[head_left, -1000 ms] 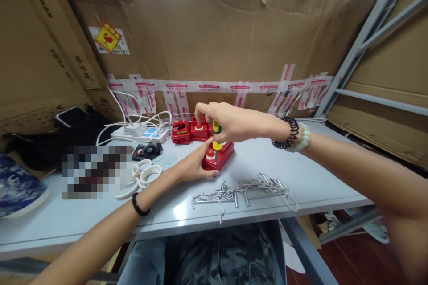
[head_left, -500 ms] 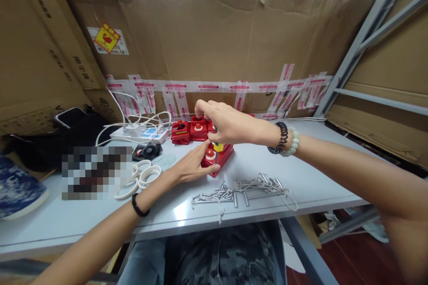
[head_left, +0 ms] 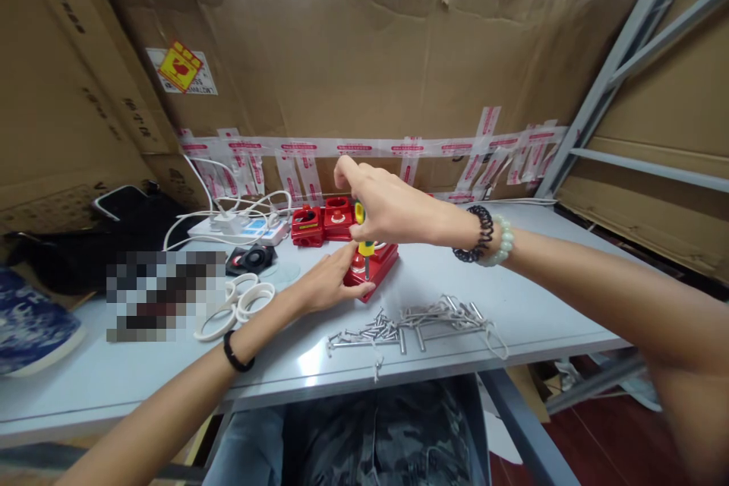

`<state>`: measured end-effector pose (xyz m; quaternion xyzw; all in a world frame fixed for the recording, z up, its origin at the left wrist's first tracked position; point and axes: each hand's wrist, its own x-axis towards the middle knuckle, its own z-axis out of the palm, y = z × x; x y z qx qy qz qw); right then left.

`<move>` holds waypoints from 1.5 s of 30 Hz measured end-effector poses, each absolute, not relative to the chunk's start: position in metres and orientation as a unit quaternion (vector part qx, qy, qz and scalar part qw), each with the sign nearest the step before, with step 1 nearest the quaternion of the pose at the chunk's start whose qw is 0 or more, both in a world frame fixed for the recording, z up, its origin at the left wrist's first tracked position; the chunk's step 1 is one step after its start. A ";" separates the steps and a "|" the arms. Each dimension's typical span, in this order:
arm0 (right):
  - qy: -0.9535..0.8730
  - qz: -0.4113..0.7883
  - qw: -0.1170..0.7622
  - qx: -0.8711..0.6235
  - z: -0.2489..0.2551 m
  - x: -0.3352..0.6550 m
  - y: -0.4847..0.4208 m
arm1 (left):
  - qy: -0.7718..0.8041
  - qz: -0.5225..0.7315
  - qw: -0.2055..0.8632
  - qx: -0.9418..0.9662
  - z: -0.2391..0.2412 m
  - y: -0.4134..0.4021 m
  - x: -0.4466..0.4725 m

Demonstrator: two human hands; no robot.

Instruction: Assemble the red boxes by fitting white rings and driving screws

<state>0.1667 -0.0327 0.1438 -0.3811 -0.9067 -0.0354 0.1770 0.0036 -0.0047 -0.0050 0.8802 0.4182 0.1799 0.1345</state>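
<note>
A red plastic box (head_left: pixel 380 267) lies on the grey table (head_left: pixel 535 311) in front of me. My left hand (head_left: pixel 326 282) rests on its left side, fingers curled against it and holding it down. My right hand (head_left: pixel 384 206) is closed around a yellow and green screwdriver (head_left: pixel 365 245) that stands upright with its tip in the box. Two more red boxes (head_left: pixel 323 222) sit just behind. A pile of screws and metal pins (head_left: pixel 415 323) lies near the table's front edge.
White rings (head_left: pixel 242 299) and a black round part (head_left: pixel 250 258) lie left of the box. A white power strip with cables (head_left: pixel 239 224) is behind them. Dark bags (head_left: pixel 102 235) fill the far left. Taped cardboard walls (head_left: pixel 364 76) back the table; a metal shelf frame (head_left: pixel 615 68) stands right.
My right hand has turned a little on the screwdriver handle, fingers shifting upward. My left hand and the red box stay put.
</note>
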 end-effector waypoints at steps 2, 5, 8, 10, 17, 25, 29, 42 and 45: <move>-0.915 -0.024 0.167 -0.367 0.143 0.168 -0.033 | 0.408 0.188 0.134 0.883 -0.006 -0.004 0.003; -0.912 -0.041 0.151 -0.379 0.139 0.169 -0.031 | 0.400 0.196 0.120 0.887 -0.008 -0.003 0.004; -0.900 -0.061 0.151 -0.405 0.139 0.169 -0.031 | 0.397 0.205 0.095 0.890 -0.009 -0.002 0.004; -0.906 -0.035 0.140 -0.399 0.142 0.169 -0.033 | 0.396 0.208 0.085 0.890 -0.011 -0.002 0.003; -0.909 -0.049 0.095 -0.402 0.151 0.168 -0.042 | 0.402 0.201 0.089 0.889 -0.012 -0.001 0.002; -0.937 0.036 0.109 -0.331 0.150 0.175 -0.039 | 0.408 0.190 0.127 0.884 -0.005 -0.005 0.004; -0.924 -0.001 0.143 -0.354 0.147 0.176 -0.037 | 0.420 0.182 0.122 0.881 -0.005 -0.004 0.004; -0.924 0.025 0.175 -0.338 0.147 0.178 -0.039 | 0.401 0.209 0.092 0.887 -0.010 -0.001 0.002; -0.929 0.046 0.174 -0.324 0.146 0.179 -0.038 | 0.394 0.214 0.081 0.890 -0.010 -0.002 0.001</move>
